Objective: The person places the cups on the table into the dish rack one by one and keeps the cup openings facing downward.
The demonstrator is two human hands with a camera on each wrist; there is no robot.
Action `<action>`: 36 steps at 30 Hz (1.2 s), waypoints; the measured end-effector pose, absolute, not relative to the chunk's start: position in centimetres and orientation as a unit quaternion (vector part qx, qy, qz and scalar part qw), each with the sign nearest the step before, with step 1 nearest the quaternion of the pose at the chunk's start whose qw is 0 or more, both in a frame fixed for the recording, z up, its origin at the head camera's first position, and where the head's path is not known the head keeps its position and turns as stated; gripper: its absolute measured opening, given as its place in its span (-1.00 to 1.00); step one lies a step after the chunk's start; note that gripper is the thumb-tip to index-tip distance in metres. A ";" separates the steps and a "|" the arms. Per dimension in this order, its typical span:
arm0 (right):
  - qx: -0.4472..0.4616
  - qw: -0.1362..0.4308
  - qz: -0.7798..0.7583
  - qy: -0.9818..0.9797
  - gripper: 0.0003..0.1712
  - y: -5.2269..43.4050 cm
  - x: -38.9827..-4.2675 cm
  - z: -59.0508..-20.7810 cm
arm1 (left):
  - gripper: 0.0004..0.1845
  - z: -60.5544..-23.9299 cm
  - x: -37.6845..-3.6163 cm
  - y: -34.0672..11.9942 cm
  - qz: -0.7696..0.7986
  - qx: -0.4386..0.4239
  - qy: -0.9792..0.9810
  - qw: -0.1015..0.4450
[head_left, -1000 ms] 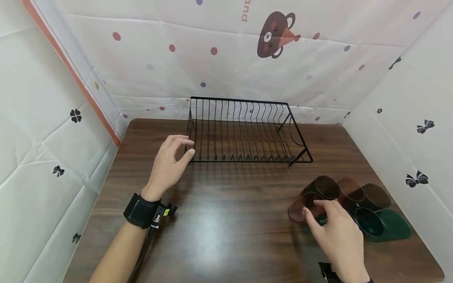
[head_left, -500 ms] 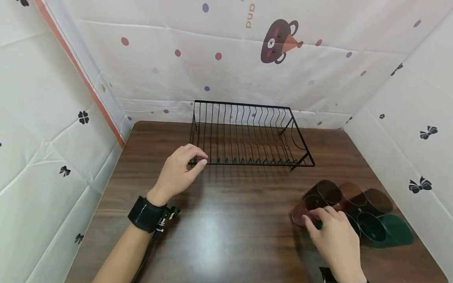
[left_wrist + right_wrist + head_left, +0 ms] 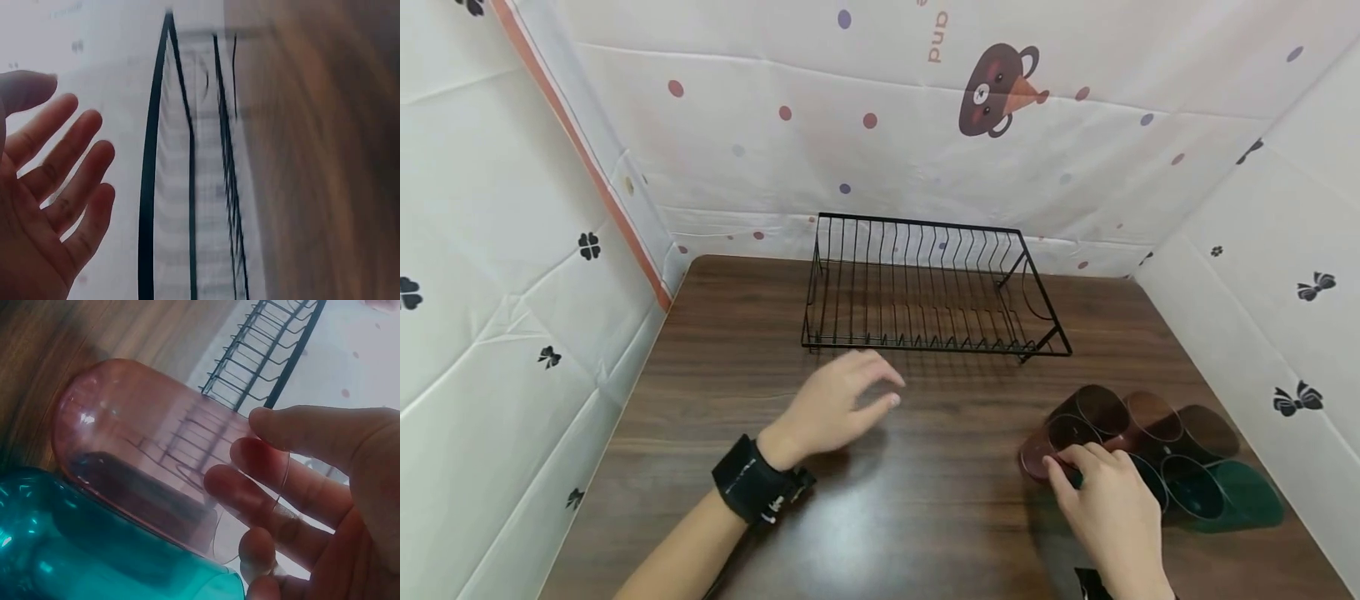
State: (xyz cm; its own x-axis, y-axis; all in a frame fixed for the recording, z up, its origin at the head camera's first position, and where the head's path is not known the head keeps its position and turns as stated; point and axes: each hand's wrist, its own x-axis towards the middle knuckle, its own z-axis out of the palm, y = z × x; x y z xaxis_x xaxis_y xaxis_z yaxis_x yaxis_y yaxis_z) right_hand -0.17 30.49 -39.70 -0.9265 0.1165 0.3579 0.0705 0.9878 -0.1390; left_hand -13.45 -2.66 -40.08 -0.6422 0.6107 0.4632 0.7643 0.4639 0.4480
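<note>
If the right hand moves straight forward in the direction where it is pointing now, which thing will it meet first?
Most likely the pink cup. In the right wrist view, the right hand overlaps its open end. Depth is unclear there, so it may already be touching.

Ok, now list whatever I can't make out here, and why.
Head view: exact cup count; the tinted cups overlap and the right hand covers some.
Head view: part of the right wrist's black gear, cut off by the bottom edge.
Left wrist view: fine grain of the tabletop, smeared by blur.
Right wrist view: part of the teal cup, cut off by the left and bottom edges.
</note>
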 end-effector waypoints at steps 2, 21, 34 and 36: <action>-0.047 0.184 0.062 -0.980 -0.78 30.5 -0.2 -39.7 | -0.75 -40.3 -12.8 -1.5 -0.314 -0.426 -0.844 0.088; -0.012 0.209 0.074 -0.975 -0.79 29.2 -0.4 -39.4 | -0.25 -45.1 -10.7 5.8 -0.319 -0.410 -0.850 -0.089; 0.025 0.235 0.148 -0.960 -0.83 27.2 -0.7 -39.5 | 0.12 -46.4 -10.4 8.2 -0.395 -0.347 -0.828 -0.192; 0.031 0.238 0.171 -0.956 -0.85 27.0 -0.8 -39.5 | 0.13 -46.4 -10.4 8.1 -0.398 -0.350 -0.827 -0.187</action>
